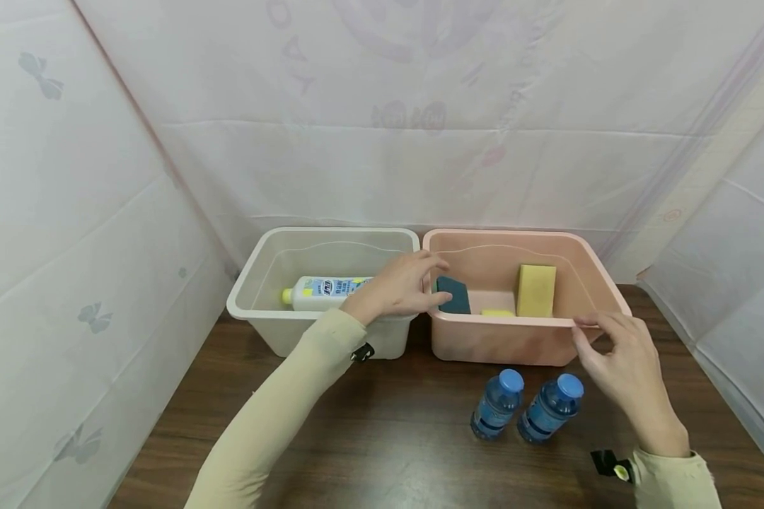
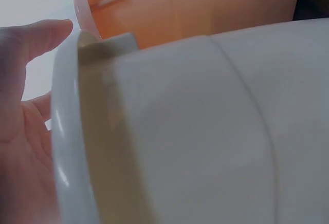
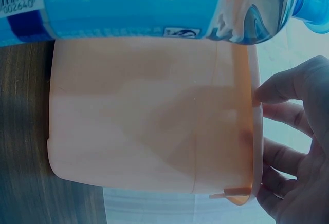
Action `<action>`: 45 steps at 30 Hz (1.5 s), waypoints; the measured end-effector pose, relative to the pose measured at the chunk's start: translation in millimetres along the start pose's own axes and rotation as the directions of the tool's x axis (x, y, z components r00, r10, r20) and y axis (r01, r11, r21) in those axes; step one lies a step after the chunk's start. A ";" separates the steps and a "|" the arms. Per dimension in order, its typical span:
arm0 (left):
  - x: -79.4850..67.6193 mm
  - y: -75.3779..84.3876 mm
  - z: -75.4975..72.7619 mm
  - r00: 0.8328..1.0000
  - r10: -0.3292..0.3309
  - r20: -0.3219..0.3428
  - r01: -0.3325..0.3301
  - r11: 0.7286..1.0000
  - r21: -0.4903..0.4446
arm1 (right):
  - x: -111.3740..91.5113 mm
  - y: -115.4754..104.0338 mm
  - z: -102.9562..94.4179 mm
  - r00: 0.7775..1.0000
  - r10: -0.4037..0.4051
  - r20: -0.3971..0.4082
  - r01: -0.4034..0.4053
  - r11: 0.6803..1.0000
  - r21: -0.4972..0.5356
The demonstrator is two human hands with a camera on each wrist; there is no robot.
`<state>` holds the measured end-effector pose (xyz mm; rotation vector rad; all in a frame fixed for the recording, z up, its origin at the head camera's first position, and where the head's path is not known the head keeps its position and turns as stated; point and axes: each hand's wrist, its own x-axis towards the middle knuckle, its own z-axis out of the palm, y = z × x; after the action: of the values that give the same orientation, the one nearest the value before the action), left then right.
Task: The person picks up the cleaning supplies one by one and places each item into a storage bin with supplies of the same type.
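Note:
My left hand reaches across the near right corner of the grey bin, fingers loosely bent and apart over the pink bin's left end. Its thumb overlaps a dark green sponge inside the pink bin. In the left wrist view, the thumb shows above the grey rim. My right hand holds the pink bin's near rim at the right, thumb outside and fingers behind it. Also in the pink bin are an upright yellow sponge and a low yellow piece, mostly hidden by the wall.
A white bottle with a yellow cap lies in the grey bin. Two small blue-capped water bottles stand on the dark wood table before the pink bin. White sheeting hangs behind and at both sides.

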<state>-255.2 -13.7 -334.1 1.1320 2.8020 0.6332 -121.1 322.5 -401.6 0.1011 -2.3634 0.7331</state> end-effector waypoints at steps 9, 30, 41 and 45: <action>-18.0 8.8 6.5 0.998 -0.004 -0.061 0.006 1.000 0.024 | -0.9 3.1 -1.0 1.000 -0.001 0.004 0.001 1.000 -0.003; -56.3 22.7 34.7 0.953 0.091 -0.287 -0.095 0.995 -0.001 | -2.3 9.0 -5.3 1.000 0.017 0.010 -0.017 1.000 -0.004; -75.1 22.5 39.8 0.926 0.079 -0.370 -0.107 0.993 -0.056 | -2.4 10.0 -6.5 0.999 0.028 0.024 -0.028 1.000 -0.002; -83.2 17.9 40.7 0.916 0.065 -0.397 -0.096 0.994 -0.060 | -2.3 9.2 -5.4 1.000 0.025 0.017 -0.025 1.000 0.003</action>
<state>-174.7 -44.0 -372.7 1.2305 3.0286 1.0825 -118.5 332.9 -404.1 0.0796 -2.3835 0.7514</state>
